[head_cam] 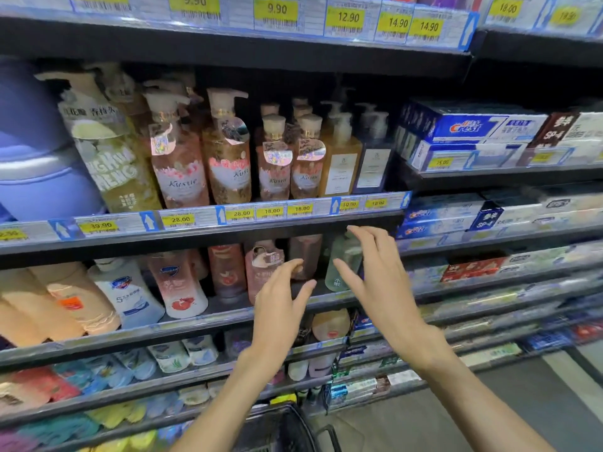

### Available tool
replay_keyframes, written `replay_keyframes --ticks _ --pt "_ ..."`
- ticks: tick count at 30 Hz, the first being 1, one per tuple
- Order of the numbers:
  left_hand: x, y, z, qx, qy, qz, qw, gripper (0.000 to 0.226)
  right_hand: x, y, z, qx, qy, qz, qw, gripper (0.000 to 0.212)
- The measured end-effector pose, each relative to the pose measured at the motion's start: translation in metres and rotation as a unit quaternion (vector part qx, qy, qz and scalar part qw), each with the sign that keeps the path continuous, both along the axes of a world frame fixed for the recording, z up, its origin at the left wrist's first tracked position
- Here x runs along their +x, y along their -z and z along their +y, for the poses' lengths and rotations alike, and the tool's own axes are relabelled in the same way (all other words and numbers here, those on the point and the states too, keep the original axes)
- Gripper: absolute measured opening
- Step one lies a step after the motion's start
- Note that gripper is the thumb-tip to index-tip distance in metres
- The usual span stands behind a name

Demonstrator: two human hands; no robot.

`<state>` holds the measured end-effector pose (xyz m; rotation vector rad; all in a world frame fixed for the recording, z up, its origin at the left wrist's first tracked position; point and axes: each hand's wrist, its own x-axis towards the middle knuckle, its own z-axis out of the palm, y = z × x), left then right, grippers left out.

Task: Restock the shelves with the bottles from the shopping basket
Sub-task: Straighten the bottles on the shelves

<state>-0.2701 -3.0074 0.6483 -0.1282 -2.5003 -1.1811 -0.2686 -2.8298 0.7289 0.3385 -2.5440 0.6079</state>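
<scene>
Both hands are raised empty before the second dark metal shelf (pixel 202 316): the left hand (pixel 277 308) and right hand (pixel 385 288) have their fingers spread and relaxed, gripping nothing, on either side of a pale green translucent plastic bottle (pixel 342 265) standing upright at the shelf's right end, beside pink bottles (pixel 261 272). This suggests that one placement is complete. The black plastic shopping basket (pixel 277 429) sits low between the forearms; its contents are hidden, so what remains cannot be told.

Pump bottles (pixel 228 158) stand on the shelf (pixel 202 220) (toothpaste boxes (pixel 470 125) to their right).
</scene>
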Motion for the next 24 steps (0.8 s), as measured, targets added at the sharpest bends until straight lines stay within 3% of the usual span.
replay_keyframes --ticks 7,12,14,17,24 --pt "-0.013 0.022 0.025 0.054 0.003 -0.068 0.996 0.057 -0.016 0.057 0.016 -0.117 0.041 -0.130 0.984 0.069" --pt "-0.037 0.030 0.049 0.047 -0.055 -0.106 0.992 0.065 -0.046 0.086 0.038 -0.163 0.040 -0.186 0.968 0.076" --pt "-0.047 0.035 0.058 0.050 -0.088 -0.114 0.988 0.058 -0.058 0.095 0.045 -0.165 0.037 -0.207 0.964 0.081" --pt "-0.063 0.043 0.069 0.038 -0.141 -0.106 0.983 0.029 -0.074 0.104 0.051 -0.155 0.019 -0.237 0.959 0.085" --pt "-0.092 0.050 0.090 0.057 -0.218 -0.146 0.963 0.032 -0.099 0.120 0.053 -0.185 0.014 -0.264 0.946 0.080"
